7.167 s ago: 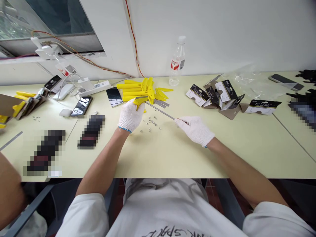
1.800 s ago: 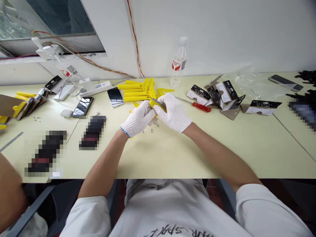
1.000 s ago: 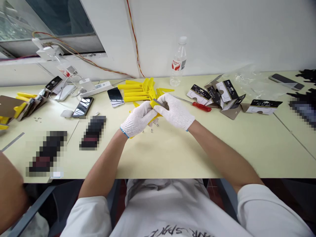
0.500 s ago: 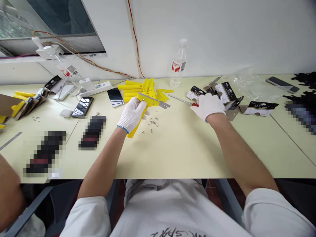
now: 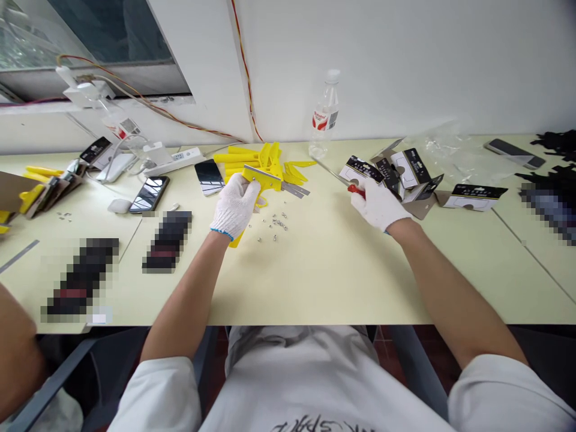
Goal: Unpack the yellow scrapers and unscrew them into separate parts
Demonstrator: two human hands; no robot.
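My left hand (image 5: 236, 205), in a white knit glove, is closed round a yellow scraper (image 5: 269, 178) with a metal strip along its head. Its handle slants down below the glove. In my gloved right hand (image 5: 380, 206) is a screwdriver (image 5: 356, 190) with a red handle, its thin shaft pointing up and left over the table. Small loose screws (image 5: 279, 223) lie to the right of the scraper's handle. Flat metal blades (image 5: 296, 190) rest just right of the scraper head. Behind it is a pile of yellow scraper parts (image 5: 243, 159).
A water bottle (image 5: 324, 114) stands by the wall. Black-and-white cardboard packaging (image 5: 411, 168) and clear plastic (image 5: 463, 153) lie on the right. Phones (image 5: 150, 194) and a power strip (image 5: 175, 160) sit on the left. Another person's arm (image 5: 17, 354) shows at the left edge.
My right hand has lifted the screwdriver off the table, and its shaft now points more steeply up. The scraper head in my left hand has shifted slightly left and up, uncovering the blades.
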